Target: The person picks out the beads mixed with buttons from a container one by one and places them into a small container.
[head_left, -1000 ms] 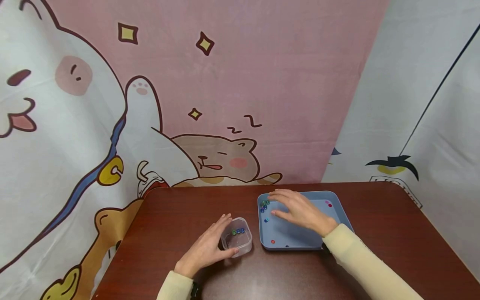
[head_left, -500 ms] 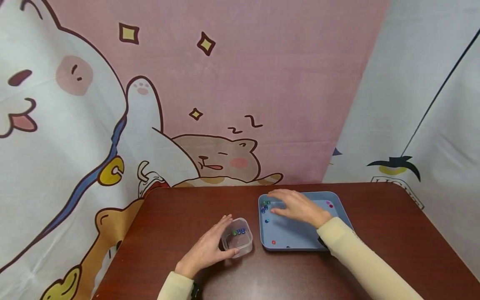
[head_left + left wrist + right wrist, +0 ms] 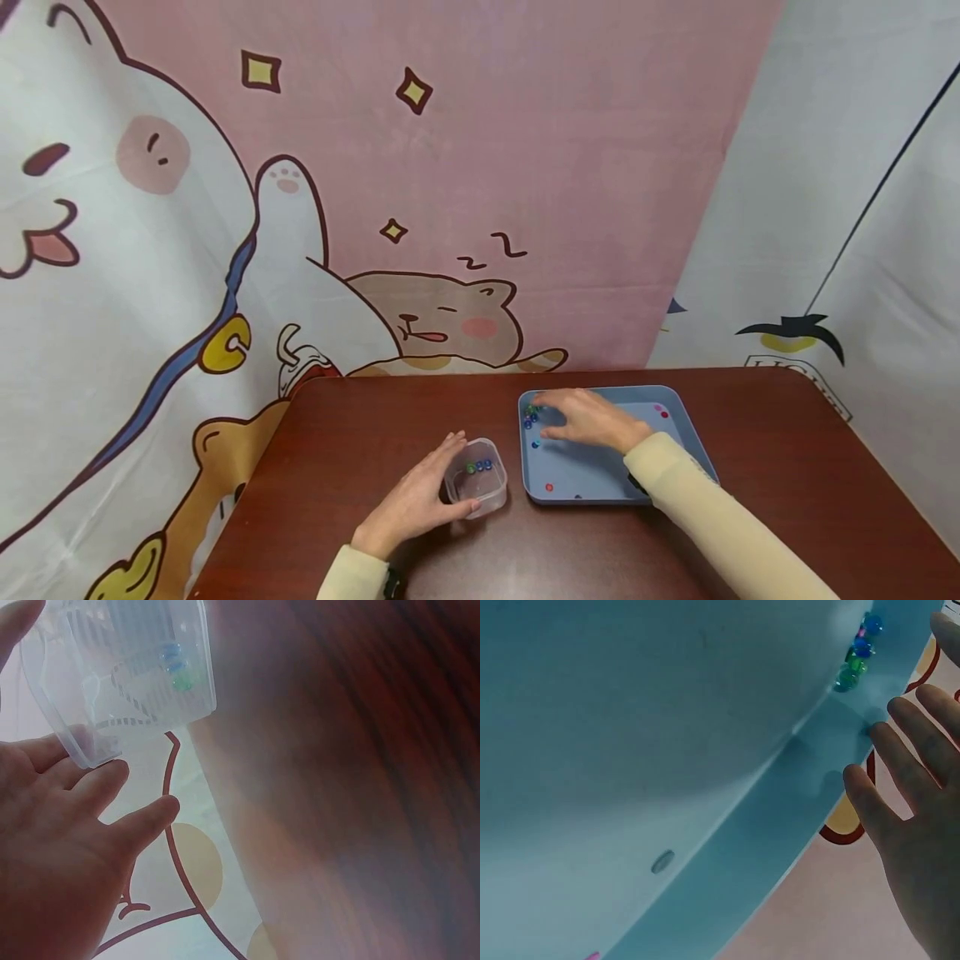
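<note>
My left hand [image 3: 416,493] holds a small clear plastic container [image 3: 492,502] on the table, thumb on the near side and fingers on the far left side. Several green and blue marbles [image 3: 479,467] lie inside it. My right hand [image 3: 587,419] is over the left part of a blue tray [image 3: 600,479], thumb and fingers apart, with nothing seen between them. Close to its fingertips, green and blue marbles [image 3: 531,418] cluster in the tray's far left corner; the right wrist view also shows these marbles [image 3: 861,652] along the tray wall.
Elsewhere in the tray are a blue marble [image 3: 536,445], a red piece [image 3: 549,487] and a red piece [image 3: 664,414] beside a pink one. A grey disc [image 3: 662,861] shows in the right wrist view. A cartoon cloth [image 3: 585,183] hangs behind the brown table [image 3: 360,425].
My right hand has moved slightly left and lower, nearer the marbles in the tray corner. The left hand stays on the container.
</note>
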Action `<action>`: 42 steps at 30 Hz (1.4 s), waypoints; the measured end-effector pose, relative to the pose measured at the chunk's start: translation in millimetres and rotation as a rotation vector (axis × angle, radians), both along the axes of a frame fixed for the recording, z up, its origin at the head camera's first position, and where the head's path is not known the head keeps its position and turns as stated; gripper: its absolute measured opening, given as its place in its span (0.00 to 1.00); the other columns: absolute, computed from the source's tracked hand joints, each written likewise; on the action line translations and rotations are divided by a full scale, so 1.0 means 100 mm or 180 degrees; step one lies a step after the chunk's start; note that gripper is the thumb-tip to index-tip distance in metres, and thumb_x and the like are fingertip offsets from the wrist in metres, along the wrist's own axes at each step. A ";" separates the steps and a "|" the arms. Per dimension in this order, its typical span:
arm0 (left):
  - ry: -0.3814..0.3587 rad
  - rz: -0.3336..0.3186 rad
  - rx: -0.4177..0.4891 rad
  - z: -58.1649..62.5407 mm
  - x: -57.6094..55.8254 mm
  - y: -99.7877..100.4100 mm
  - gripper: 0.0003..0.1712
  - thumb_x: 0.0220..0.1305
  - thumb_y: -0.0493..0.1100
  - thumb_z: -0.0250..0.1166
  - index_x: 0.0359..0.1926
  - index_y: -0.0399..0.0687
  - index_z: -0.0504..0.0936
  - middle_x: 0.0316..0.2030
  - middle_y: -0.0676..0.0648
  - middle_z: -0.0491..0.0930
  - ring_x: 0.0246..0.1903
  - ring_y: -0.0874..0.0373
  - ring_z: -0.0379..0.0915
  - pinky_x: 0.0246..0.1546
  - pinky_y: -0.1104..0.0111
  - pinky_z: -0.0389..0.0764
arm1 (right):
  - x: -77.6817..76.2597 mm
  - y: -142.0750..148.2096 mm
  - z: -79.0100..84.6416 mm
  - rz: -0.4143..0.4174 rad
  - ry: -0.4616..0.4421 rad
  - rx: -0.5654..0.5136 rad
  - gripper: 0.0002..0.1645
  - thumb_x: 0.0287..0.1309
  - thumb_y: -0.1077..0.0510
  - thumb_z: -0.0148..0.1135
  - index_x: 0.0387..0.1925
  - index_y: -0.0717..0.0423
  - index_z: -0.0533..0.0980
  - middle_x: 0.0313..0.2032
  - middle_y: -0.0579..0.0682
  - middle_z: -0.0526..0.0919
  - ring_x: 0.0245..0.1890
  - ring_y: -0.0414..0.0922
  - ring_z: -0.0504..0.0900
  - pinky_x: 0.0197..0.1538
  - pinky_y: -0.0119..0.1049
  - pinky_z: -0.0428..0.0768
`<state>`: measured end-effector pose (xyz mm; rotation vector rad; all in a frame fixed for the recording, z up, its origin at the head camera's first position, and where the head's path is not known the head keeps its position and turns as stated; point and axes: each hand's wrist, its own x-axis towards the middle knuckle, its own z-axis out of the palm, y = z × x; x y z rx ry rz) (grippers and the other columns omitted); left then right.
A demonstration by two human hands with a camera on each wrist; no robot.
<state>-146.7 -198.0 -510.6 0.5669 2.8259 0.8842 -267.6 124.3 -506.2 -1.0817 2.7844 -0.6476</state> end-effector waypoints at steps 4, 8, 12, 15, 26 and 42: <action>-0.0002 -0.0007 0.0013 0.00 0.00 0.00 0.55 0.58 0.65 0.74 0.79 0.50 0.62 0.80 0.47 0.56 0.77 0.46 0.56 0.66 0.39 0.69 | -0.03 -0.01 -0.06 0.0017 -0.0028 -0.0051 0.33 0.62 0.49 0.75 0.65 0.57 0.79 0.63 0.54 0.81 0.63 0.52 0.80 0.65 0.53 0.76; -0.0016 -0.0003 0.0029 0.00 0.00 0.00 0.56 0.58 0.66 0.74 0.79 0.50 0.62 0.80 0.48 0.56 0.77 0.47 0.56 0.66 0.40 0.69 | -0.05 -0.01 -0.13 0.0011 -0.0002 -0.0056 0.32 0.62 0.48 0.75 0.64 0.56 0.79 0.62 0.54 0.82 0.62 0.52 0.80 0.65 0.53 0.76; -0.0006 -0.0007 0.0021 0.00 -0.01 0.00 0.56 0.58 0.66 0.74 0.79 0.50 0.62 0.80 0.48 0.57 0.76 0.47 0.57 0.66 0.40 0.69 | -0.07 -0.01 -0.18 -0.0028 -0.0045 -0.0066 0.32 0.63 0.48 0.74 0.64 0.56 0.79 0.62 0.53 0.82 0.63 0.52 0.80 0.65 0.53 0.76; -0.0003 -0.0017 0.0023 0.00 -0.01 0.00 0.56 0.58 0.66 0.74 0.80 0.49 0.62 0.80 0.48 0.57 0.76 0.47 0.57 0.66 0.40 0.69 | -0.07 -0.01 -0.21 -0.0060 -0.0057 -0.0050 0.31 0.63 0.49 0.74 0.64 0.55 0.79 0.62 0.53 0.82 0.63 0.52 0.80 0.65 0.54 0.76; -0.0036 -0.0002 0.0058 -0.01 -0.01 -0.01 0.56 0.58 0.66 0.74 0.80 0.51 0.61 0.80 0.46 0.56 0.75 0.45 0.59 0.65 0.38 0.69 | -0.08 -0.03 -0.26 -0.0024 0.0072 0.0009 0.26 0.66 0.52 0.71 0.61 0.59 0.81 0.59 0.57 0.83 0.61 0.54 0.80 0.64 0.54 0.76; -0.0016 -0.0015 0.0031 -0.02 -0.01 -0.01 0.56 0.58 0.66 0.74 0.80 0.50 0.61 0.80 0.47 0.56 0.75 0.45 0.60 0.64 0.38 0.71 | -0.10 -0.06 -0.31 0.0071 0.0462 0.0098 0.19 0.63 0.58 0.73 0.54 0.58 0.85 0.47 0.51 0.84 0.48 0.47 0.83 0.55 0.48 0.82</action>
